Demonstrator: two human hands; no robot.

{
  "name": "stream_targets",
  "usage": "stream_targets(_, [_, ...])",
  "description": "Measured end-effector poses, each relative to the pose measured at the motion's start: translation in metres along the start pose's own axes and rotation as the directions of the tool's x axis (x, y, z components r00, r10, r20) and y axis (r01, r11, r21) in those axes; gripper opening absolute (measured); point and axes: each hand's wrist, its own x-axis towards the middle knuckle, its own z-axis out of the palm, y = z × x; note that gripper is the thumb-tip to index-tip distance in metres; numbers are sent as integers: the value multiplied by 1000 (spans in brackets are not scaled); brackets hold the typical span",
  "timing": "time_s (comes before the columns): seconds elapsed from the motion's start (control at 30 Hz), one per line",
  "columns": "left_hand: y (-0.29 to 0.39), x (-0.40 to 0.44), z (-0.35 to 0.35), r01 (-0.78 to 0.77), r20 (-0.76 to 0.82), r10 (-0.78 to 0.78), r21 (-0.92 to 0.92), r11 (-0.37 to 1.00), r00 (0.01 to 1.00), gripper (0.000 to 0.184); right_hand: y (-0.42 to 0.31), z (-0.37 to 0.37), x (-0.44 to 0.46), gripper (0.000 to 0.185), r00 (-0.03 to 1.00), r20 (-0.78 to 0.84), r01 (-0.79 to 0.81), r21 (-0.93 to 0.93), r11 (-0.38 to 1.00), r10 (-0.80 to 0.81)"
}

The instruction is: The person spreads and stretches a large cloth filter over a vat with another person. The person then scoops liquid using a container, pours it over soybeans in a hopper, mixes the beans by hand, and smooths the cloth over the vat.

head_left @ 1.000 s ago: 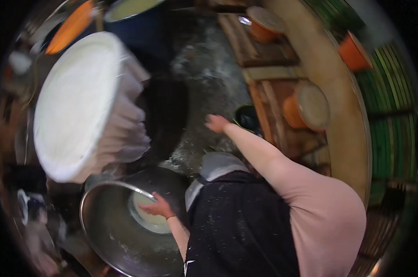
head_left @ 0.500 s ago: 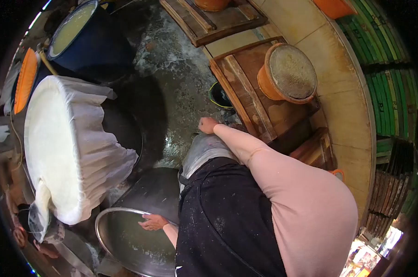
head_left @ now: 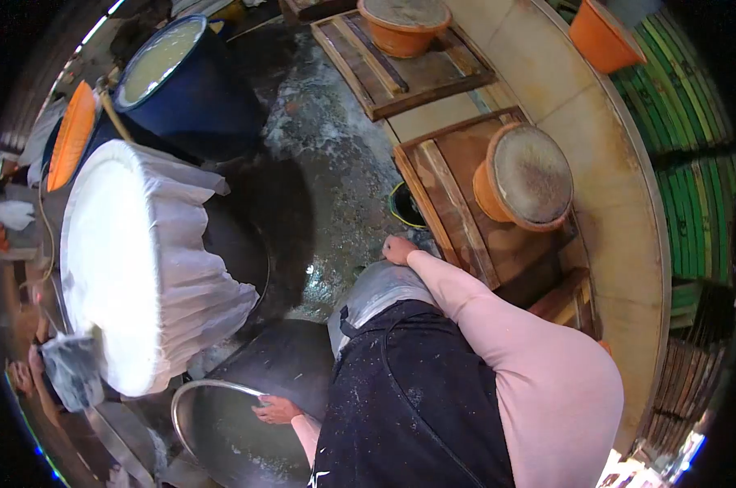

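Observation:
My left hand (head_left: 277, 410) is at the rim of a tilted metal tub (head_left: 191, 398), fingers over the inner side. Pale liquid lies inside the tub. My right hand (head_left: 398, 249) is curled closed beside the grey covering (head_left: 384, 285) at my front, above a black apron; whatever it may hold is hidden. Left of me stands a large round vessel covered with white cloth (head_left: 197, 285), its top bright white. A co-worker's hand (head_left: 39, 358) is by a clear plastic container (head_left: 74, 370) at the vessel's lower left edge.
A blue barrel (head_left: 197, 89) of pale liquid and an orange basket (head_left: 71, 138) are at the upper left. Orange pots (head_left: 486, 191) with round lids sit on wooden boards (head_left: 433, 187) at the right. A dark bucket (head_left: 406, 205) stands on the wet floor (head_left: 327, 154). Green slats line the far right.
The metal tub has tipped and its liquid has spread across its side. My left hand has come onto the rim, and my right hand has curled closed. The clear container now appears by the cloth-covered vessel.

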Motion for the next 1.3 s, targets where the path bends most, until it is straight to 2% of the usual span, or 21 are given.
stream_targets(0.13, [14,-2,-18,41,11,-41,-4,999,999,56,0,-1,11,29,999,4,48,-56,997,-47])
stream_targets(0.27, [24,-1,-24,105,53,-103,-44,994,993,59,-16,-14,18,34,991,98,106,-120,987,-94])
stream_targets(0.37, [22,-2,-26,-8,12,10,-120,993,1000,53,-29,-17,25,36,979,139,175,-185,967,-151])
stream_targets(0.4, [26,-1,-26,35,-13,-37,-111,993,999,53,-35,-14,31,37,972,159,206,-217,954,-174])
stream_targets(0.47, [24,-1,-25,63,55,-56,-126,990,997,55,-41,-8,41,38,953,191,275,-238,932,-233])
stream_targets(0.53, [-5,-4,6,-58,27,57,43,997,998,54,-58,-8,38,38,934,168,350,-237,906,-316])
stream_targets(0.57, [-9,-8,16,39,35,-38,-3,999,999,54,-57,-4,48,41,919,220,376,-232,897,-329])
stream_targets(0.6, [13,-3,-9,109,32,-106,-146,983,994,54,-70,-7,39,40,906,186,416,-222,882,-381])
stream_targets(0.63, [24,-2,-18,201,28,-200,-205,958,979,56,-93,-16,29,40,921,284,322,-172,931,-266])
stream_targets(0.67, [31,0,-32,197,48,-192,-205,959,980,57,-87,-12,32,39,902,243,392,-122,912,-356])
stream_targets(0.7, [27,-1,-25,230,43,-226,-174,958,973,57,-91,-13,36,39,895,279,398,-153,904,-347])
stream_targets(0.73, [36,3,-41,246,58,-239,-230,942,969,56,-76,-6,53,39,885,302,411,-152,899,-354])
stream_targets(0.77, [39,3,-44,271,57,-265,-220,937,962,56,-85,-10,42,38,902,339,304,-54,951,-269])
stream_targets(0.83, [36,3,-41,281,74,-271,-191,941,960,57,-17,12,108,37,851,339,461,-119,879,-401])
stream_targets(0.87, [41,6,-57,312,131,-289,-221,924,948,59,-73,-18,41,37,837,387,445,-70,893,-386])
stream_targets(0.93, [34,1,-42,291,71,-282,-190,938,957,60,23,17,129,30,860,329,416,-5,910,-391])
stream_targets(1.0, [35,1,-46,299,64,-292,-204,932,954,59,-62,-27,22,34,877,375,383,-175,907,-299])
stream_targets(1.13, [39,2,-53,312,100,-298,-191,931,949,59,-46,-31,26,38,884,380,378,-237,895,-272])
stream_targets(1.2, [39,2,-53,323,113,-306,-181,929,945,58,-45,-26,28,26,873,296,441,-141,886,-388])
stream_targets(1.27, [38,4,-52,311,111,-294,-194,930,949,57,-71,-29,13,24,898,313,382,-202,902,-310])
stream_targets(1.3, [38,3,-52,309,111,-291,-200,930,950,56,-68,-21,23,24,912,326,304,-136,943,-247])
